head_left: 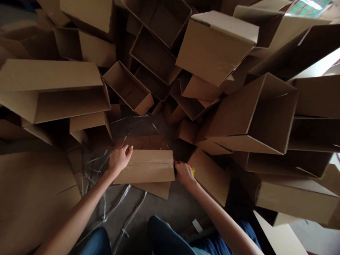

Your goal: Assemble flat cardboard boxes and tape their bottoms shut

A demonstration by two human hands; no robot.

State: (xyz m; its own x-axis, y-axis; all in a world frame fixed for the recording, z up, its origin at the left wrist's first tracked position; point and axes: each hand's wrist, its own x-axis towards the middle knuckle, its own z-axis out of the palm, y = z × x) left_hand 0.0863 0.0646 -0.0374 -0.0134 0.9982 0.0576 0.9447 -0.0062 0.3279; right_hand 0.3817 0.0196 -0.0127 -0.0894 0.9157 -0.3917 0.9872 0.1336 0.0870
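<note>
Open cardboard boxes (215, 46) heaped beside loose plastic wrap (96, 165).

item: cardboard box (144, 167) | state: top flaps closed, centre seam covered by clear tape (146, 164), lower flap (153, 189) left protruding | pose: laid flat, long side across view | place: held between left hand (119, 159) and right hand (184, 174), one at each end

The left hand (120, 158) and right hand (184, 173) clasp opposite ends of a taped, rectangular brown cardboard box (144, 167), amid heaped open brown cartons (215, 46)
</note>
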